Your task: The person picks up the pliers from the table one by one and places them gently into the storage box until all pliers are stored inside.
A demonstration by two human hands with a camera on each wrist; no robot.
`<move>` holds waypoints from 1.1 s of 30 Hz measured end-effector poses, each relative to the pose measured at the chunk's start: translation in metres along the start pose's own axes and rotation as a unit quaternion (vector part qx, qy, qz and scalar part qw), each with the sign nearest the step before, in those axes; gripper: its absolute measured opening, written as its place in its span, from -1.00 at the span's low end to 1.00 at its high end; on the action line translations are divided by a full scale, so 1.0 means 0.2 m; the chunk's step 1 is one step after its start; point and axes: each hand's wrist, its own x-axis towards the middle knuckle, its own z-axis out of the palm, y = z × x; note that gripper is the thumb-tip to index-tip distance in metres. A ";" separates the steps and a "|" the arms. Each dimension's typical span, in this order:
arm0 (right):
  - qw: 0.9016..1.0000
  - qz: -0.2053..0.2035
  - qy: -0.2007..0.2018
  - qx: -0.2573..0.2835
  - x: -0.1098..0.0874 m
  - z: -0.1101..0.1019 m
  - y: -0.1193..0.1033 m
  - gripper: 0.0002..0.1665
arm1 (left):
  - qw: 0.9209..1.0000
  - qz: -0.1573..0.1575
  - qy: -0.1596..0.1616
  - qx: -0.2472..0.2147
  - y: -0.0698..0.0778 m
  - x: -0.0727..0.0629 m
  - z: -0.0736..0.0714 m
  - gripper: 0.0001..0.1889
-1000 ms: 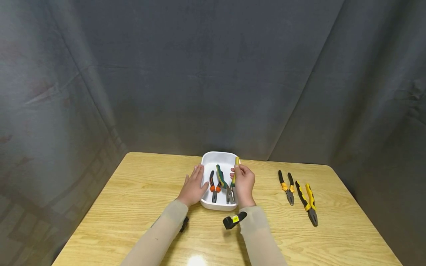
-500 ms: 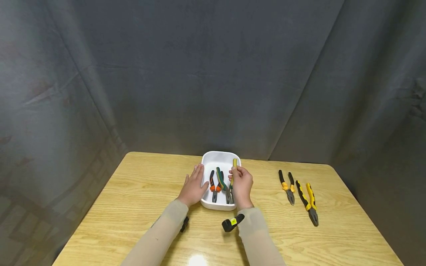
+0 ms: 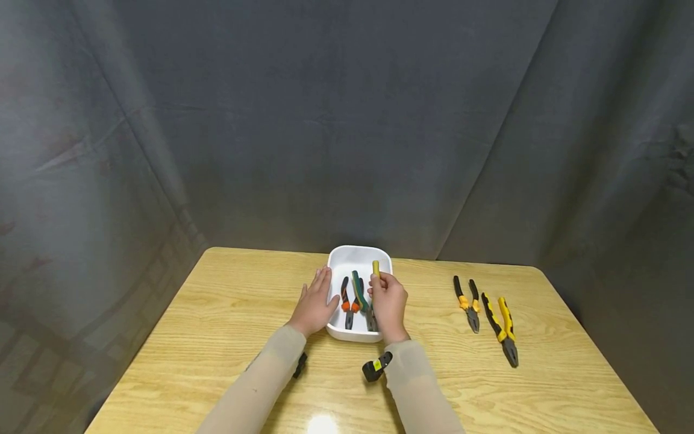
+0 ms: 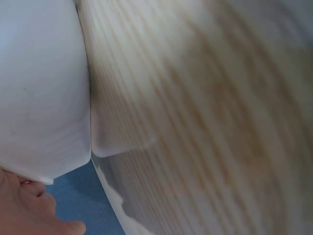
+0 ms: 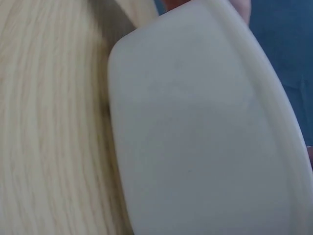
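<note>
A white tray (image 3: 340, 261) stands near the table's back edge. My left hand (image 3: 311, 306) lies along its left rim with fingers extended; the left wrist view catches part of this hand (image 4: 29, 208) by the tray wall (image 4: 44, 88). Over the right side, my right hand (image 3: 391, 304) grips the yellow end of one handle of green-and-yellow pliers (image 3: 356, 286). Their other handle leans left, and the grey head points toward the tray's front; my fingers cover part of the held handle. Left of them in the tray sit orange-and-black pliers (image 3: 346, 306). The tray's outer wall (image 5: 195, 122) fills the right wrist view.
On the right of the wooden table (image 3: 228, 325) lie black-and-orange pliers (image 3: 467, 304) and larger yellow-and-black pliers (image 3: 501, 331), heads toward the front. A grey curtain (image 3: 325, 150) hangs behind the table and at both sides.
My right hand has shifted left, swinging the held yellow handle inward, closer to the other green handle. My left hand has stayed on the rim.
</note>
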 end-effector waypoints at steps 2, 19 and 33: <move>1.000 -0.010 -0.006 -0.016 0.00 0.00 0.01 -0.73 | 1.000 0.002 0.001 -0.002 0.00 0.00 0.00 -0.24; 0.986 -0.029 -0.050 -0.156 -0.01 0.02 0.00 -0.67 | 1.000 0.003 -0.004 -0.001 0.01 -0.01 -0.02 -0.24; 0.979 -0.033 -0.074 -0.186 0.01 0.03 0.01 -0.64 | 1.000 0.006 0.002 -0.010 0.00 -0.01 0.00 -0.24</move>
